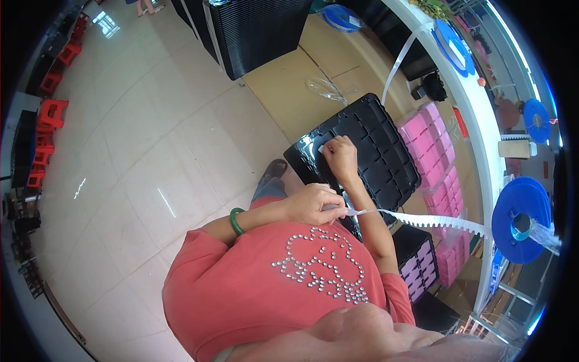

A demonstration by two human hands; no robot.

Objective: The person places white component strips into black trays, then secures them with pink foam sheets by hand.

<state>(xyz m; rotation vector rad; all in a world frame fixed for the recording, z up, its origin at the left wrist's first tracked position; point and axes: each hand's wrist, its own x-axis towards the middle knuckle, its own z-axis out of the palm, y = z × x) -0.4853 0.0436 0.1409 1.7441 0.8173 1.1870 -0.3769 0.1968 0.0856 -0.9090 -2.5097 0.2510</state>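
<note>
My left hand (pixel 316 204), a green bangle on its wrist, is closed on the end of a white label strip (pixel 434 221). From there the strip runs right, twisting near the hand and showing a toothed edge, to a blue reel (pixel 523 218). My right hand (pixel 341 155) is closed in a pinch over a black plastic tray (pixel 379 142) with moulded compartments. At its fingertips shows a small whitish piece (pixel 321 149), seemingly a label, against the tray's shiny side. My right forearm passes behind the strip and hides part of the tray.
Pink trays (pixel 429 140) are stacked right of the black tray, with a dark tray of pink cells (pixel 416 259) nearer me. A tall stack of black trays (pixel 259 36) stands beyond. Another blue reel (pixel 453 48) sits by the white bench edge (pixel 476 114). Red stools (pixel 53 113) line the left.
</note>
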